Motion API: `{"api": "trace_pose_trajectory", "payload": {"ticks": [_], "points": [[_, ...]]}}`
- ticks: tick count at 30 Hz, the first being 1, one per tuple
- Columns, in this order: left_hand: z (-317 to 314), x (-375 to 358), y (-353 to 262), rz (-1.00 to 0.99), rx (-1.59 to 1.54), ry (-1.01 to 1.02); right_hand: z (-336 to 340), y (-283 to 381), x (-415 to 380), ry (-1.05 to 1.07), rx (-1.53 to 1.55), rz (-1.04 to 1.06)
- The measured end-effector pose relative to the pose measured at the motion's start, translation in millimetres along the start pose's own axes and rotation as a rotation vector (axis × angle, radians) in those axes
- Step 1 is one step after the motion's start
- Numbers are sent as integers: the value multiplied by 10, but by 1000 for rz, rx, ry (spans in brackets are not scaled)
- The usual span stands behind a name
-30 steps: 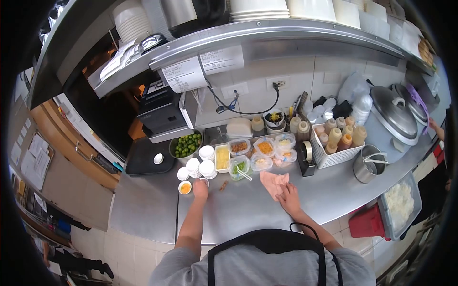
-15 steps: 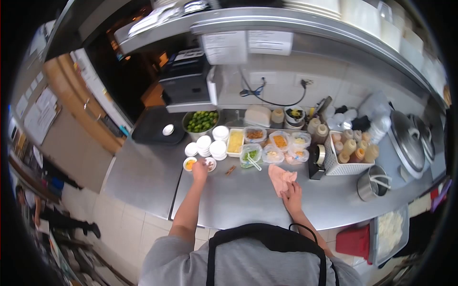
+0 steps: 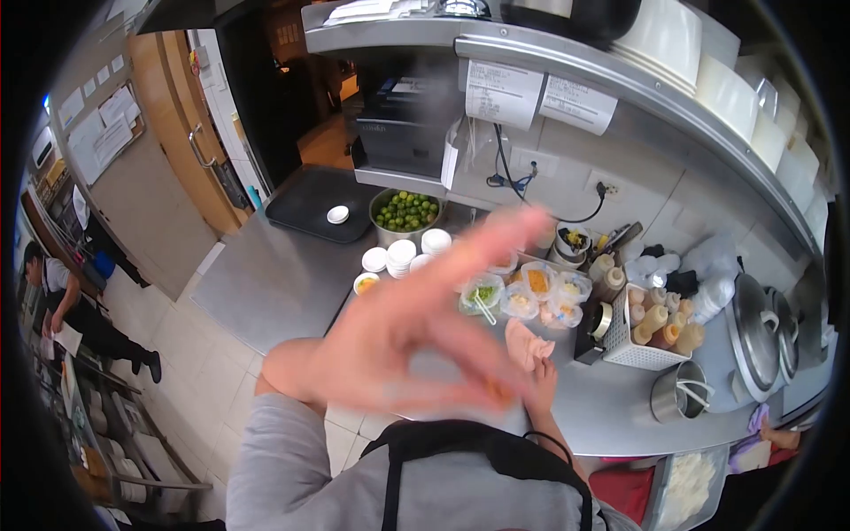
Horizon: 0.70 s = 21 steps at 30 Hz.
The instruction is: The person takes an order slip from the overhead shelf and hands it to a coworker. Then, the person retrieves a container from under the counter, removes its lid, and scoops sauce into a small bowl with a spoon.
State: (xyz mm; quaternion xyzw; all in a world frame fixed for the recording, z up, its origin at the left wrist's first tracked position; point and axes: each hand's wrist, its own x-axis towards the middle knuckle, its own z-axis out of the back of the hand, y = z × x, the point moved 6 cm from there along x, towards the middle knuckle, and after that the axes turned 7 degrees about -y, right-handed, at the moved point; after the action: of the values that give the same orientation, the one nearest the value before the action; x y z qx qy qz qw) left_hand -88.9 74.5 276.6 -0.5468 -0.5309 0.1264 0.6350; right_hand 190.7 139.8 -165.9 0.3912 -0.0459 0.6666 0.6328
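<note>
left hand (image 3: pixel 376 336) is spread, right hand (image 3: pixel 544 388) touches pink cloth (image 3: pixel 526 342) ahead, grip unclear.

Tiled floor (image 3: pixel 199 350), wooden door (image 3: pixel 166 124); dark opening (image 3: pixel 257 97), perhaps doorway.

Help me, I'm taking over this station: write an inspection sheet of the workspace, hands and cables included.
Surface: steel counter, bare towards its left end.
Job's things: white cups in stacks, food tubs, and a pink cloth nearer the wearer.
Clutter: black tray, bowl of limes, bottle basket, metal pot.
Hands: left hand close to the camera, fingers blurred, any hold unclear; right hand at the cloth, partly hidden.
Cables: black cable plugged into the wall; blue cable beside it.
Surroundings: shelf overhead; a person far left; another person's hand at right.
</note>
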Motion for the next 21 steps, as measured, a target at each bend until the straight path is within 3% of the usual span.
{"api": "trace_pose_trajectory", "payload": {"ticks": [2, 3, 9, 10, 12, 13, 16, 17, 20, 21], "points": [[-386, -117, -343, -397, 133, 502, -32, -30, -24, -28, 17, 15], [-409, -118, -385, -417, 141, 507, -53, -46, -33, -42, 39, 14], [-672, -309, -284, -24, 195, 986, -32, -32, -12, -45, 58, 19], [-683, -325, -384, -27, 199, 987, -41, -35, -13, -34, 60, 11], [-559, -423, -292, 374, 690, 1051, -40, -28, -6, -43, 58, 17], [-510, -392, -302, 378, 683, 1048, -40, -25, -26, -50, 57, 18], [-402, -172, -526, 23, 216, 908, -113, -114, -83, -87, 92, 13], [-356, -169, -450, 47, 194, 905, -15, 2, -10, -51, 49, -6], [317, 31, -321, -318, 564, -242, -24, 7, 7, -30, 34, -5], [590, 61, -118, -257, 546, -319, -32, -14, -2, -27, 31, -13]]}}
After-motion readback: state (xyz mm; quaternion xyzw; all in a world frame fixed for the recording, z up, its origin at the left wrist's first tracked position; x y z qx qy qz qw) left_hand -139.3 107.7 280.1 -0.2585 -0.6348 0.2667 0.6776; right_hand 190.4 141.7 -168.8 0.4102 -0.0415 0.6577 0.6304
